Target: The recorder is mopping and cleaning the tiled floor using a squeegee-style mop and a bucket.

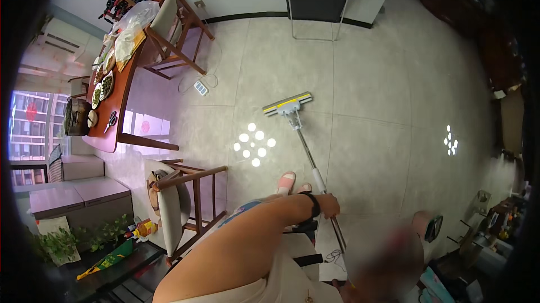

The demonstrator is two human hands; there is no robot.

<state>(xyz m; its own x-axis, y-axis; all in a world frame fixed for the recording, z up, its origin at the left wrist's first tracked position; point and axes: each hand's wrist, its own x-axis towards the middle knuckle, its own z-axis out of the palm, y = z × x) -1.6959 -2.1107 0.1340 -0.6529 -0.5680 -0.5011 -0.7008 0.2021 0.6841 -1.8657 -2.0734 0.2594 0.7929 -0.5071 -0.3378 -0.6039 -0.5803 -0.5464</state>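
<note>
My left hand is wrapped around the metal pole of a sponge mop, just below its light grey sleeve. A black band circles that wrist. The mop's wide head, grey with a yellow strip, rests on the tiled floor ahead of my feet. Near the pole's upper end, at the bottom of the picture, my right hand grips the handle; a blurred patch hides part of it. Pink slippers are on my feet, left of the pole.
Left stands a wooden dining table with dishes, a pot and scissors. One chair is close on my left; another is by the wall. A power strip and its cord lie on the floor. A metal frame stands ahead.
</note>
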